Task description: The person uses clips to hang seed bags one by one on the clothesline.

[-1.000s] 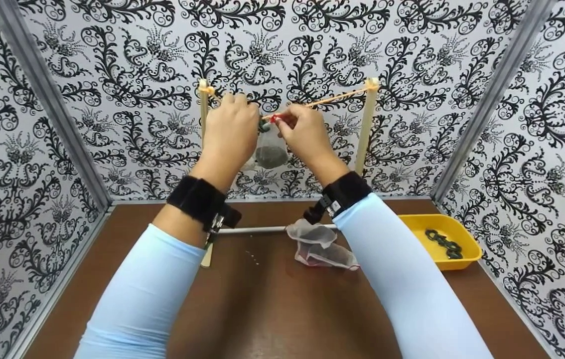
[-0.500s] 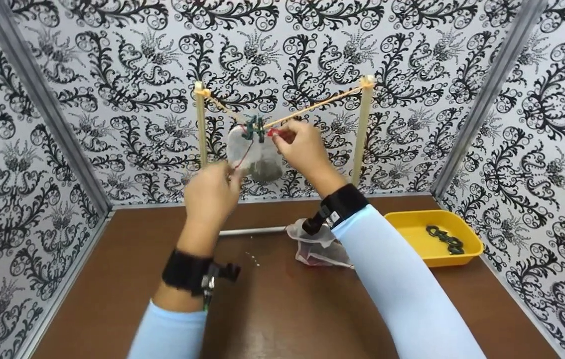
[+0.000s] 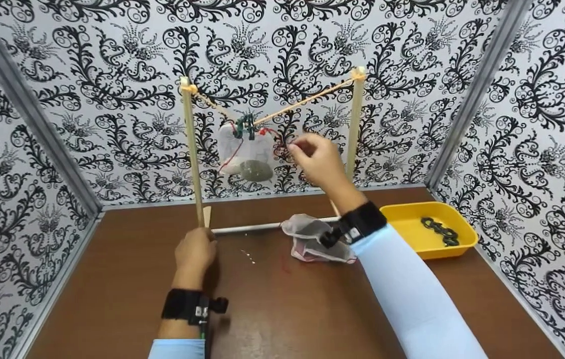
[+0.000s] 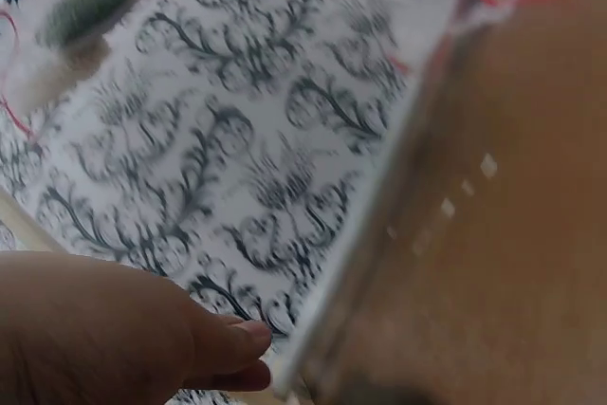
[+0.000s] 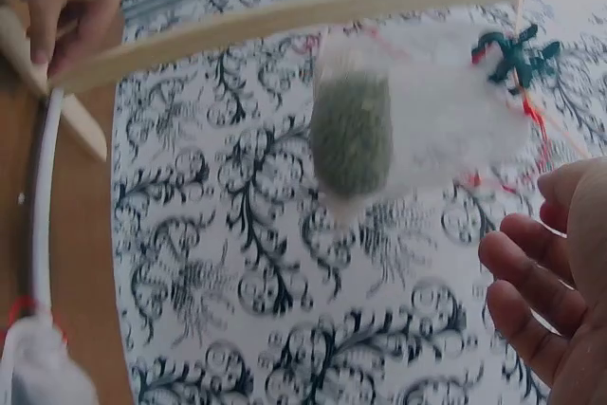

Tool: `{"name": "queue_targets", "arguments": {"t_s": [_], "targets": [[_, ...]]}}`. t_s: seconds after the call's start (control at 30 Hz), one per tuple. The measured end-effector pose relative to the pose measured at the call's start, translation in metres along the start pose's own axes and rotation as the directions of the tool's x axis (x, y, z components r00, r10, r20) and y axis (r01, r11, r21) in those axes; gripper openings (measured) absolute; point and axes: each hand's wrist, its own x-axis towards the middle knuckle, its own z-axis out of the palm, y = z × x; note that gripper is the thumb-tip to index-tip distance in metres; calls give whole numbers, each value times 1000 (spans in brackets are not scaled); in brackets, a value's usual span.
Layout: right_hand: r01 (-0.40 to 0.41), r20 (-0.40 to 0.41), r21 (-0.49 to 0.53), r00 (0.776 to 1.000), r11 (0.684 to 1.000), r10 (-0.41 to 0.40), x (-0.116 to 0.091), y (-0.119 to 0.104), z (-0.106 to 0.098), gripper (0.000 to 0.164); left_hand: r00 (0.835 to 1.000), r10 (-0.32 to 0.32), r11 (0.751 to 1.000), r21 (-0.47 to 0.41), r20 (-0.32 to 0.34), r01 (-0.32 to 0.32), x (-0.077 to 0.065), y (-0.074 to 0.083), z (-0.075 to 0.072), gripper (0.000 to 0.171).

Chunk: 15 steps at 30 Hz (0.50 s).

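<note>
My left hand grips the foot of the left wooden post, fingertips at the end of the white crossbar. My right hand is raised to the right of the hanging bag, thumb apart from loosely bent fingers, holding nothing. A white mesh drawstring bag with a grey-green lump in its bottom hangs from dark green clips on an orange cord. Red drawstrings trail from it. A paler lump shows beside the green one in the left wrist view.
The right wooden post carries the cord's other end. White mesh bags with red strings lie on the brown table near the crossbar. A yellow tray with dark green clips stands at right. Small white specks lie on the table.
My left hand has let go of a red drawstring and dropped to the left post's foot. My right hand has released the red string and drawn back right. The bag hangs free of both hands.
</note>
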Motion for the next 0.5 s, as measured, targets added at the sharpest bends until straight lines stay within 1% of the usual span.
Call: {"name": "queue_targets", "arguments": {"t_s": [0.1, 0.17, 0.27, 0.33, 0.37, 0.4, 0.47, 0.5], "targets": [[-15, -62, 66, 998, 998, 19, -13, 20, -17, 22, 1000, -24, 1000, 16, 0, 24, -2, -7, 4, 15], [-16, -121, 123, 992, 992, 31, -22, 36, -29, 25, 999, -36, 999, 20, 0, 36, -2, -10, 5, 15], [-21, -236, 181, 970, 983, 64, -36, 61, -48, 30, 999, -47, 998, 29, 0, 47, -2, -11, 6, 15], [-39, -315, 178, 944, 983, 95, -43, 80, -63, 30, 999, -47, 998, 40, 2, 47, -2, -11, 5, 14], [-56, -355, 160, 928, 985, 111, -47, 90, -71, 30, 999, -45, 998, 44, 3, 45, -3, -11, 4, 14], [-81, -384, 141, 914, 987, 130, -50, 101, -79, 33, 999, -40, 998, 48, 5, 39, -3, -10, 4, 14], [-161, -419, 64, 891, 985, 173, -57, 123, -99, 40, 999, -39, 998, 50, 7, 38, -3, -11, 3, 13], [-220, -421, 20, 883, 975, 208, -61, 134, -110, 45, 999, -40, 998, 48, 6, 40, -4, -12, 3, 10]]}}
